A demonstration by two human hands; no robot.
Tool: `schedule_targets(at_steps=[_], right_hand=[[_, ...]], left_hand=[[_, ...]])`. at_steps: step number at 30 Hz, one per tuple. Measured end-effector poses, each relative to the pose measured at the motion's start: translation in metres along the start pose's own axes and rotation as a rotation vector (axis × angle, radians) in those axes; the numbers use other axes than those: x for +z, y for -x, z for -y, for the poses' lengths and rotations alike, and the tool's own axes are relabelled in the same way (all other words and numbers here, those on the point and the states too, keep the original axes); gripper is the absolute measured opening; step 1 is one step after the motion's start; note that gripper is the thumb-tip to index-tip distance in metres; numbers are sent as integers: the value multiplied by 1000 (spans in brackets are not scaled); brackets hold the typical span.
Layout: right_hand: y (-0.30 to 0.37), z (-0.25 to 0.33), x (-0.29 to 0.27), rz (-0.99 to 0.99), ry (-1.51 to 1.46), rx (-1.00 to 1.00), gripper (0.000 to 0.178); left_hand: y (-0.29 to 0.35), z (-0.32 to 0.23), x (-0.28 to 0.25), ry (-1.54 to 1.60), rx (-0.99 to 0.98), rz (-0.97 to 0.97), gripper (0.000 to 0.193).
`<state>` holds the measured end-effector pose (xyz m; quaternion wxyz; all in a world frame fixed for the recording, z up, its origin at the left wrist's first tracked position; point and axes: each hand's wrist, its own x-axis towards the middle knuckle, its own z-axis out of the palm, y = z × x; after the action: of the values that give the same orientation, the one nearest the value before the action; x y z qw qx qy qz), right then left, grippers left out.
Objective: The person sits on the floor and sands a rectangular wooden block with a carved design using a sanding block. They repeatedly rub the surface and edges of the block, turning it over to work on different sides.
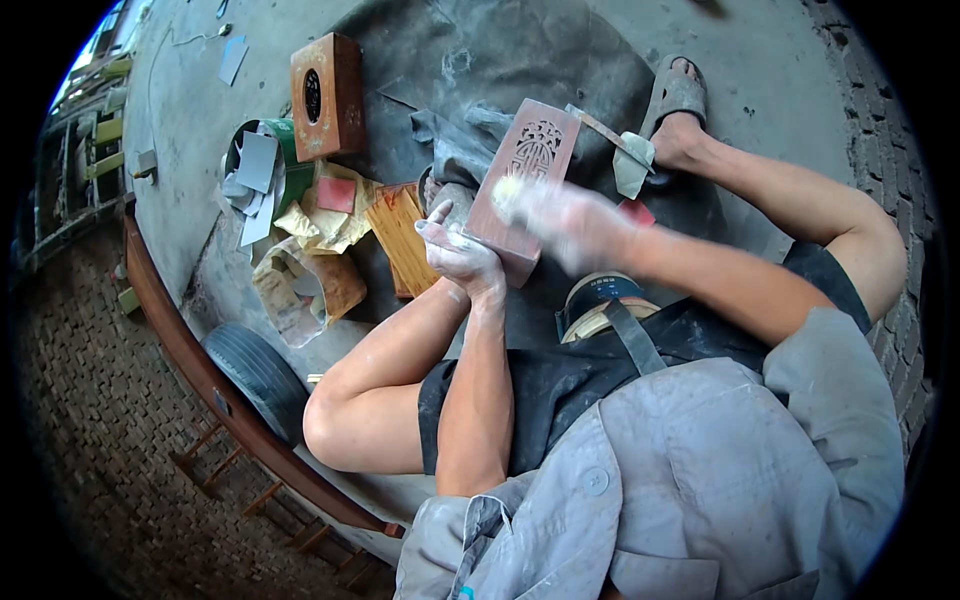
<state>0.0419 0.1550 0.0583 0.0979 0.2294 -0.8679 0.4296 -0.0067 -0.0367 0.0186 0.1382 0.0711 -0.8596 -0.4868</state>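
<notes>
while the left hand [466,262], unclenched, touches a carved box [536,150], the right hand [585,228] clasps a pale pad [506,198]

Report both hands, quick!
Left hand: partly open, at the carved box's lower edge.
Right hand: blurred, apparently closed around a pale wad.

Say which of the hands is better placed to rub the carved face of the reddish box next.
Right, probably: the right hand, blurred, seems to hold a pale wad at the carved reddish box. The left hand is at the box's near end, with no wad visible in it.
</notes>
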Motion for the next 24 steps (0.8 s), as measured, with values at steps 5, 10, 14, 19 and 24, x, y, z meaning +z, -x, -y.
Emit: schedule_targets(at_steps=[5,10,14,19,24], right_hand=[[9,32,-3,78,-5,-19,46],[24,-8,-8,-24,28,109,46],[27,51,12,-108,-188,234,53],[28,-24,44,-299,-140,698,46],[14,-95,13,-21,56,934,41]], left_hand=[[2,5,-5,16,-133,42,78],[4,-3,-2,22,-133,76,78],[4,8,-6,60,-202,27,78],[3,-9,-7,-63,-153,73,79],[2,-4,12,-50,-14,41,79]])
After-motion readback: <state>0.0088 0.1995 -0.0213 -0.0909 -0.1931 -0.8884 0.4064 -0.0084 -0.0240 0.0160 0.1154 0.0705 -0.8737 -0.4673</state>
